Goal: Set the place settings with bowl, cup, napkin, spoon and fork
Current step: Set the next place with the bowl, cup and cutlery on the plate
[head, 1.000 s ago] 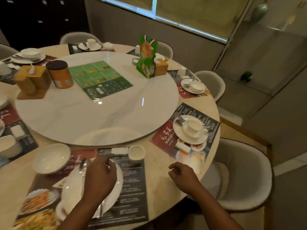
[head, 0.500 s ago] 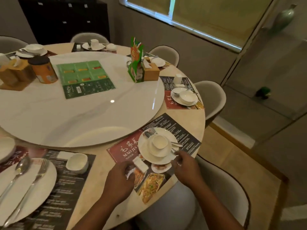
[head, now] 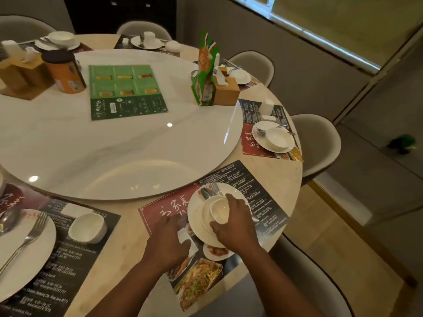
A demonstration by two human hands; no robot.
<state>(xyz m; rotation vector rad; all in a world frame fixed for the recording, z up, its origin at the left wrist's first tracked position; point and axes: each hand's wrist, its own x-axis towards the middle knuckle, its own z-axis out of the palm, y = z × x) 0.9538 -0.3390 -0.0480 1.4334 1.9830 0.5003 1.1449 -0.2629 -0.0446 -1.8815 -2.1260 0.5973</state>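
In front of me a white plate [head: 196,225] lies on a red and black placemat [head: 160,213]. A bowl [head: 206,212] sits on the plate with a small white cup [head: 220,210] inside it. A spoon and fork [head: 209,191] stick out from under the bowl. My right hand [head: 237,227] grips the cup from the near side. My left hand [head: 166,244] closes on a white napkin packet [head: 184,235] just left of the plate. At the left, another setting has a plate [head: 43,243], fork [head: 29,239], spoon [head: 8,219], cup [head: 88,227] and napkin [head: 74,209].
A white turntable [head: 119,147] fills the round table, carrying an orange jar [head: 65,72], a wooden holder [head: 20,76], a green menu [head: 124,91] and a tissue box [head: 225,88]. More settings ring the edge, such as a bowl on a plate [head: 274,137]. Chairs [head: 318,143] surround the table.
I have turned from the left setting to the right one. My right hand has come onto the cup in the bowl, and my left hand has closed in on the napkin.
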